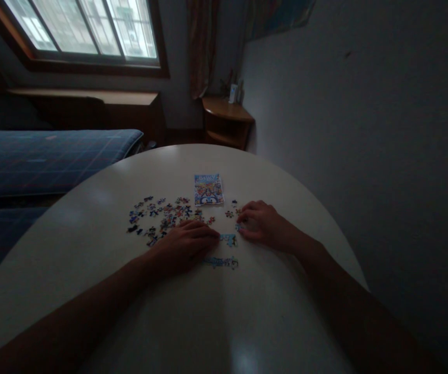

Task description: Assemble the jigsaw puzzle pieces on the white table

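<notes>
Both my hands rest on a round white table [224, 322]. My left hand [182, 246] lies flat, fingers stretched toward a small joined group of blue jigsaw pieces [228, 239], its fingertips touching it. My right hand [260, 222] has its fingers curled, pinching at a small piece by its fingertips. A joined strip of pieces [221, 262] lies just in front of my left hand. Several loose jigsaw pieces [161, 215] are scattered beyond my left hand. A small colourful picture card [208, 189] lies further back.
A bed with a blue checked cover [48, 156] stands left of the table. Behind are a window [87, 28], a wooden ledge and a corner shelf [226, 119]. A plain wall [364, 130] runs close along the table's right side.
</notes>
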A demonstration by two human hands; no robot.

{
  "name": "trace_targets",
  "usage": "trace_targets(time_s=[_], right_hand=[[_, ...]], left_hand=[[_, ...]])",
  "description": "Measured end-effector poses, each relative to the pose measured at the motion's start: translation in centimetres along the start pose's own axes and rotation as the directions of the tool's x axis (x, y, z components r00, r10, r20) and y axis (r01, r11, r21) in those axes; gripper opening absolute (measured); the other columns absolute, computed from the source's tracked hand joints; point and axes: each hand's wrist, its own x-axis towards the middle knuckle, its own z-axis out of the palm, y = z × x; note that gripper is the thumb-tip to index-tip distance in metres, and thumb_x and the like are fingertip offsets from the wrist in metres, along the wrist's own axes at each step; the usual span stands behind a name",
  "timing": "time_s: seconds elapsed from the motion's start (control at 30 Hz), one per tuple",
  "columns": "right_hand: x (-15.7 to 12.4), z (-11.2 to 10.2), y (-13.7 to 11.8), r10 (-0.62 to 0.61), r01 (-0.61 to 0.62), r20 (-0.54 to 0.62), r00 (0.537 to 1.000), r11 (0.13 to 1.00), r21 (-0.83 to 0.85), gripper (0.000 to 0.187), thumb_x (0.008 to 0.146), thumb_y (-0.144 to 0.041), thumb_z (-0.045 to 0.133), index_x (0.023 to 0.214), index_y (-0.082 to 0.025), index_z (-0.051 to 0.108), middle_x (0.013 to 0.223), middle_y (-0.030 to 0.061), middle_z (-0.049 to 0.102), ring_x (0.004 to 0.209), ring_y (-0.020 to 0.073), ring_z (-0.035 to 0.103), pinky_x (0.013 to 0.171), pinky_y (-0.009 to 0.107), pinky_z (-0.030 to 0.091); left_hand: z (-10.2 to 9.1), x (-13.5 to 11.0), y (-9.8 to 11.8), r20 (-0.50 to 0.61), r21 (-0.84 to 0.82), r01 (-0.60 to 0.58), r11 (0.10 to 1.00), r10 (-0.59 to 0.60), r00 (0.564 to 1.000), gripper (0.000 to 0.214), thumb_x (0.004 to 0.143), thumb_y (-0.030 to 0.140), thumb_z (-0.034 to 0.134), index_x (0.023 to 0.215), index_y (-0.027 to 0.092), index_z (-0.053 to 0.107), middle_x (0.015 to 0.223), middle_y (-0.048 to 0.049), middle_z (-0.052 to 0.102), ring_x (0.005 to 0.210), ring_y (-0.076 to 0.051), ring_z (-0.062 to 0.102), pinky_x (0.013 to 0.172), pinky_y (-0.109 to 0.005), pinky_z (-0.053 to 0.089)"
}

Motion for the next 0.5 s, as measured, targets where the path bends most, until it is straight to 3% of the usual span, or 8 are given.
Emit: trace_targets(time_s=[0.27, 0.37, 0.5], right_hand=[[-0.06, -0.01, 0.51, 0.013, -0.013, 0.012, 1.0, 1.0, 0.02, 0.009, 0.079, -0.025, 0.073, 0.087, -0.022, 0.071, 0.112, 0.0082, 0.064, 0.109, 0.0258, 0.055, 0.095, 0.044, 0.039], [-0.1, -0.02, 0.43, 0.01, -0.01, -0.003, 1.0, 1.0, 0.023, 0.011, 0.077, -0.025, 0.074, 0.087, -0.022, 0.07, 0.112, 0.0073, 0.064, 0.11, 0.0259, 0.054, 0.096, 0.044, 0.038], [-0.15, -0.05, 0.09, 0.039, -0.039, -0.004, 0.999, 0.999, 0.025, 0.018, 0.076, -0.033, 0.077, 0.088, -0.021, 0.07, 0.113, 0.0084, 0.063, 0.111, 0.0272, 0.053, 0.096, 0.046, 0.038]], left_hand=[[0.03, -0.07, 0.12, -0.021, 0.041, 0.03, 0.999, -0.029, 0.999, 0.026, 0.096, 0.019, 0.049, 0.117, 0.022, 0.063, 0.122, -0.0079, 0.066, 0.113, -0.021, 0.06, 0.098, -0.041, 0.047], [0.03, -0.08, 0.19, -0.059, 0.074, 0.069, 0.995, -0.065, 0.996, 0.023, 0.097, 0.019, 0.047, 0.111, 0.02, 0.065, 0.114, -0.0076, 0.068, 0.105, -0.022, 0.062, 0.094, -0.041, 0.049], [-0.01, -0.03, 0.24, -0.038, 0.073, 0.038, 0.997, -0.035, 0.999, 0.024, 0.097, 0.02, 0.048, 0.114, 0.02, 0.063, 0.116, -0.0068, 0.068, 0.104, -0.022, 0.061, 0.094, -0.041, 0.049]])
